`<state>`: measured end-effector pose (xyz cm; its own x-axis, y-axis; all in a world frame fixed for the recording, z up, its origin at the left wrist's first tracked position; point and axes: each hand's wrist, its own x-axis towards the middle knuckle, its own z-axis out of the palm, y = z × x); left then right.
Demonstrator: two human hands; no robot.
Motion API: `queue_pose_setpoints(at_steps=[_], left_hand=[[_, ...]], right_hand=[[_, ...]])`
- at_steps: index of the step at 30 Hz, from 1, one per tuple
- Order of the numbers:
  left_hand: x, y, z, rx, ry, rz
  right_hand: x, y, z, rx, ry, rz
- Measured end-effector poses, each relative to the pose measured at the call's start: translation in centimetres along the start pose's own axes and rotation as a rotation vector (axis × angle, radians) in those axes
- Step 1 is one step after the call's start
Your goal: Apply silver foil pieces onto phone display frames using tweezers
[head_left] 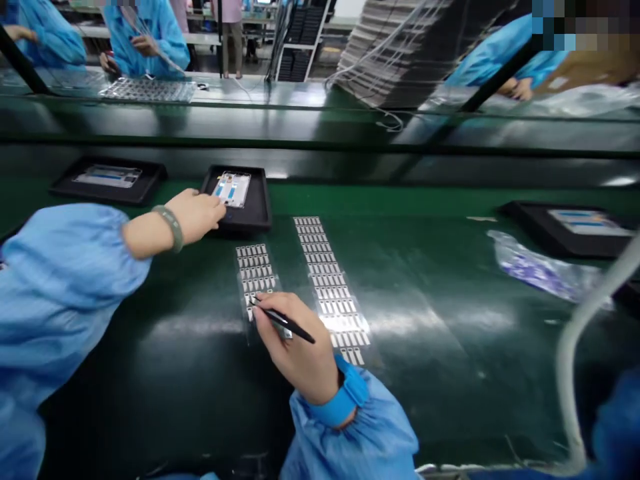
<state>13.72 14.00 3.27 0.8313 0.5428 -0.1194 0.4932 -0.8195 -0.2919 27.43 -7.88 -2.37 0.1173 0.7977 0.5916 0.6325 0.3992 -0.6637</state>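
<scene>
The right hand (303, 347) pinches a slim black tool (287, 323), its tip at the left sheet of small silvery pieces (257, 267); the hand covers that sheet's lower part. The left hand (193, 213) lies with its fingers at the near left corner of a black tray (263, 217), which holds a flat device part (236, 190); whether they grip anything I cannot tell. A second, longer sheet (325, 267) lies just beyond and to the right of the right hand, its near end beside the wrist.

Another black tray (63, 187) sits beyond and left of the left hand. Well to the right of the right hand, on the green bench (425, 393), lie a crumpled plastic bag (535, 267) and a third black tray (535, 230); a thick pale hose (567, 353) curves up in front of them, partly crossing the view. Far beyond both hands, blue-sleeved co-workers (150, 33) and a tall, leaning stack (375, 47) stand past a long rail (320, 148).
</scene>
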Motion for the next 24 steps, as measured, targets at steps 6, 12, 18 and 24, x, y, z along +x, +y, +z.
queue_pose_setpoints(at_steps=[6, 12, 18, 24], left_hand=[[-12.1, 4.1, 0.8, -0.024, 0.105, 0.131], [-19.7, 10.9, 2.3, -0.190, 0.194, 0.238], [-21.2, 12.1, 1.6, -0.472, 0.029, 0.365], [-13.4, 9.7, 1.2, -0.412, 0.166, 0.340]], right_hand=[[0.3, 0.8, -0.7, -0.018, 0.274, 0.211], [1.2, 2.3, -1.4, 0.281, 0.526, 0.488], [1.0, 2.6, -1.0, 0.285, 0.293, 0.646], [0.1, 2.8, -0.3, 0.171, -0.078, 0.781]])
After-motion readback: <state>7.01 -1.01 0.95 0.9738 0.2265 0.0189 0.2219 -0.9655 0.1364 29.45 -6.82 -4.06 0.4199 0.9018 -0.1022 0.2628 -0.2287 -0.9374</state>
